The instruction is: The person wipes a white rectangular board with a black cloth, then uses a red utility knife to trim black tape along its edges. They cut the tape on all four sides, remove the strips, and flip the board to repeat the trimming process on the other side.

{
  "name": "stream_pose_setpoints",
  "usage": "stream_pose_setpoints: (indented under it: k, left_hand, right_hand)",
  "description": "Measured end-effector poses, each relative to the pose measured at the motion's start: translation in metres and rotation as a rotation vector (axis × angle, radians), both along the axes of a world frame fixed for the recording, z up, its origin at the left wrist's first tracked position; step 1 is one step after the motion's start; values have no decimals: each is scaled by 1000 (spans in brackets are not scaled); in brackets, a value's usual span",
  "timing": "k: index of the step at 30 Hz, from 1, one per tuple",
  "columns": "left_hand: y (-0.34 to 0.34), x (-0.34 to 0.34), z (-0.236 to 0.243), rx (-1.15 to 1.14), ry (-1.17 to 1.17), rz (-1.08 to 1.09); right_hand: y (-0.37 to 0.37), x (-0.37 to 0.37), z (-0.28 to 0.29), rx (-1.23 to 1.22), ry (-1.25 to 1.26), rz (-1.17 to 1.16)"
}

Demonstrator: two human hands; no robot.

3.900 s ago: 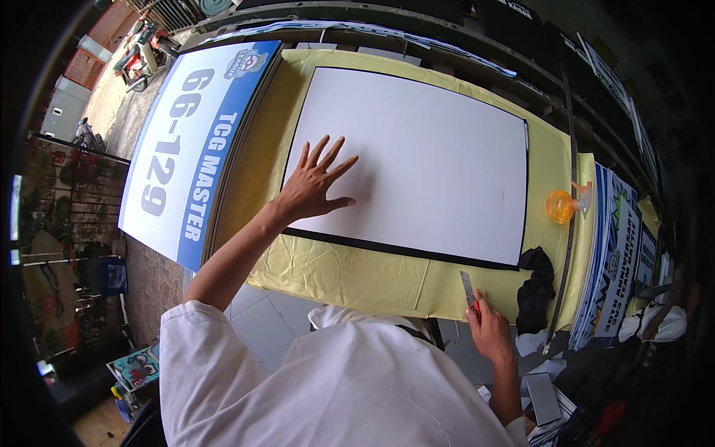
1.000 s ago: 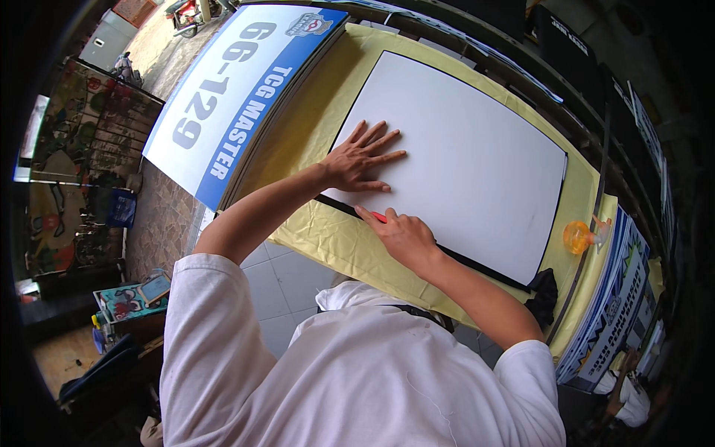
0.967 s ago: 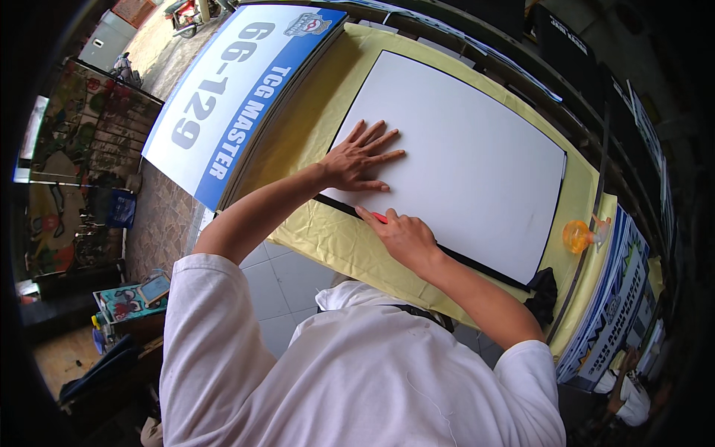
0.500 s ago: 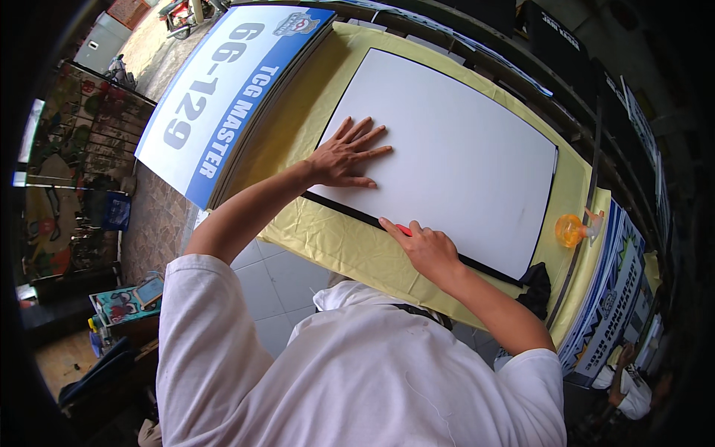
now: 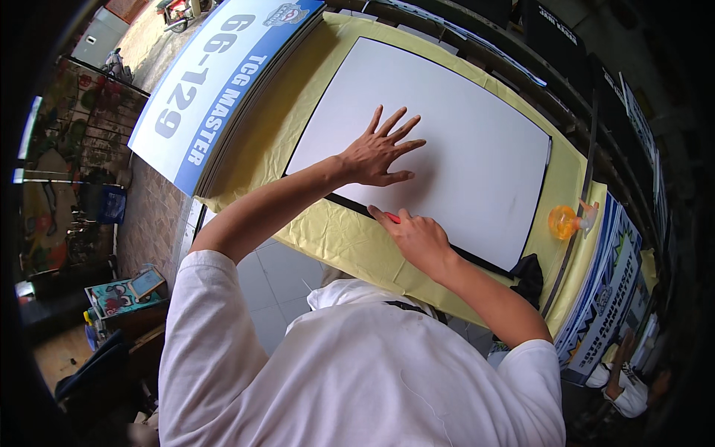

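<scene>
A large white sheet or board with a dark border lies on a yellow cloth-like cover. Over its left half is my left hand, fingers spread wide and a shadow beside it; it seems slightly raised from the white surface. At the near edge, my right hand grips a small red tool, its index finger stretched along the dark border. Most of the tool is hidden in the fist, so its tip does not show.
Printed blue-and-white boards are stacked at the left. To the right stand an orange spray bottle, a crumpled black cloth and more printed boards. A long dark strip runs beside the bottle. Another person is at the lower right.
My left hand has moved right across the white surface and looks lifted from it. The right hand has slid slightly left along the near edge with the red tool.
</scene>
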State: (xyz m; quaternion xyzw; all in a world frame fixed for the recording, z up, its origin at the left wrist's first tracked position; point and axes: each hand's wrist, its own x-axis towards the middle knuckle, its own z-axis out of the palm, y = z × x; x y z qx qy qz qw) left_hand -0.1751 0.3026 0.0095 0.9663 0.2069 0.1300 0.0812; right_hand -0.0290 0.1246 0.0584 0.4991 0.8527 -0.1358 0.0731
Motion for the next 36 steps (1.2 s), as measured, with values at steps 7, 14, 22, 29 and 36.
stream_pose_setpoints:
  k: [7, 14, 22, 29, 36]
  left_hand:
    - [-22, 37, -30, -9, 46, -76]
    - [-22, 36, -29, -27, 26, -81]
    - [-22, 37, -28, -42, 7, -84]
    - [-23, 39, -25, -42, 28, -75]
    - [-23, 40, -23, -32, 54, -68]
  right_hand:
    - [-2, 2, -14, 55, 55, -11]
    - [-3, 6, -22, 66, 72, -2]
    - [-15, 26, -20, 91, 37, 15]
    - [-33, 53, -13, 103, 6, 7]
    - [-54, 86, -8, 65, -31, -2]
